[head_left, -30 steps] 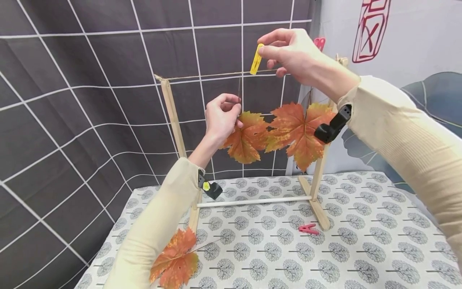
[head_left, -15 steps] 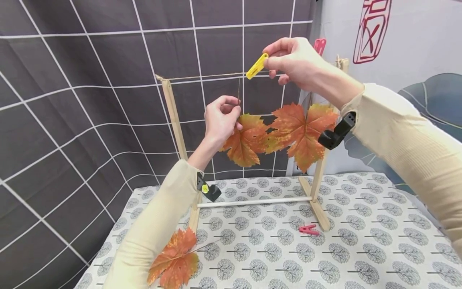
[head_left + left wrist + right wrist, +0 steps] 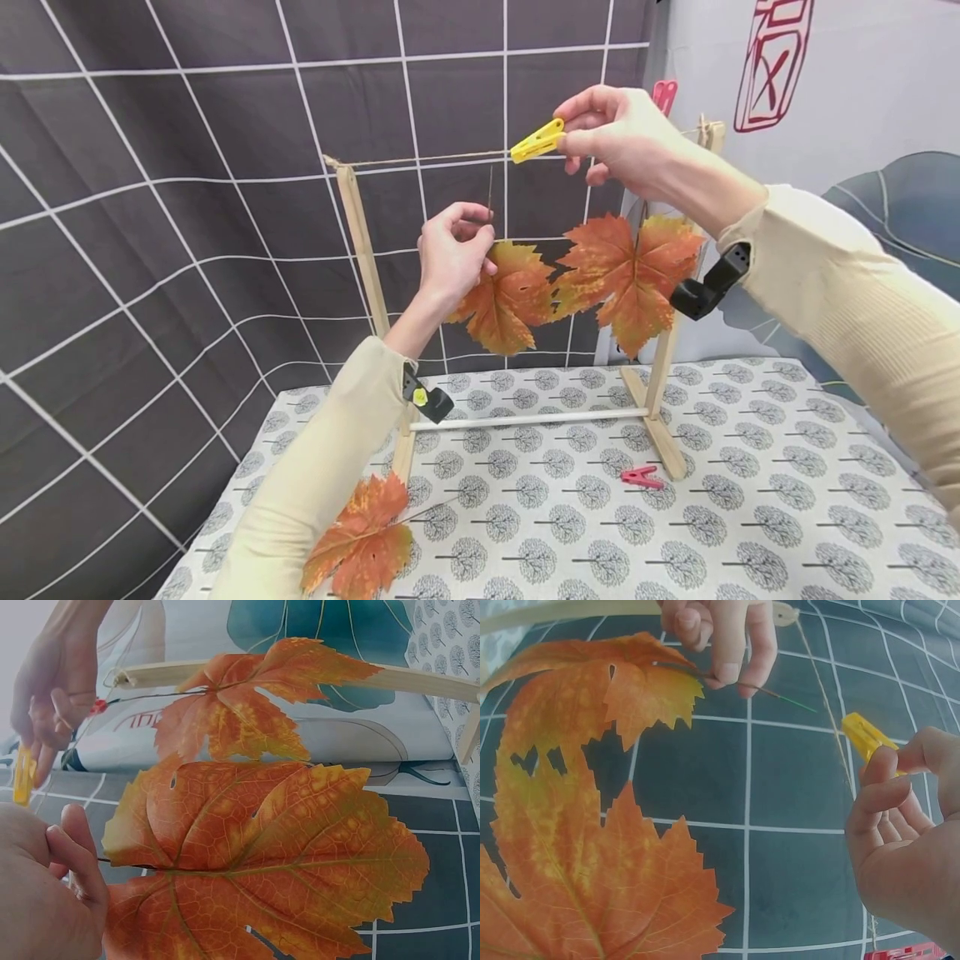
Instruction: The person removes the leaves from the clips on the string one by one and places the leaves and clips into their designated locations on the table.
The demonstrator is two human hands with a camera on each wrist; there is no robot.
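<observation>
My left hand (image 3: 456,254) pinches the thin stem of an orange-yellow maple leaf (image 3: 508,300), which hangs below the fingers; the stem tip points up, a little under the twine (image 3: 427,158). In my right hand (image 3: 622,137) a yellow clothespin (image 3: 537,142) is held by its handle ends, its nose right at the twine. The right wrist view has the clothespin (image 3: 866,736) beside the twine (image 3: 826,697), with the stem (image 3: 784,697) apart from both. A second maple leaf (image 3: 630,275) hangs farther right, below a pink clothespin (image 3: 663,96).
The twine runs between two wooden posts (image 3: 362,242) joined low down by a white rod (image 3: 525,418). On the tree-patterned tablecloth (image 3: 555,517) lie another pink clothespin (image 3: 641,477) and a third maple leaf (image 3: 363,537). A dark grid curtain (image 3: 225,108) hangs behind.
My right hand has moved down and slightly right, tilting the yellow clothespin from upright toward level at the twine; its handles are squeezed closer. My left hand has sunk slightly left with the leaf.
</observation>
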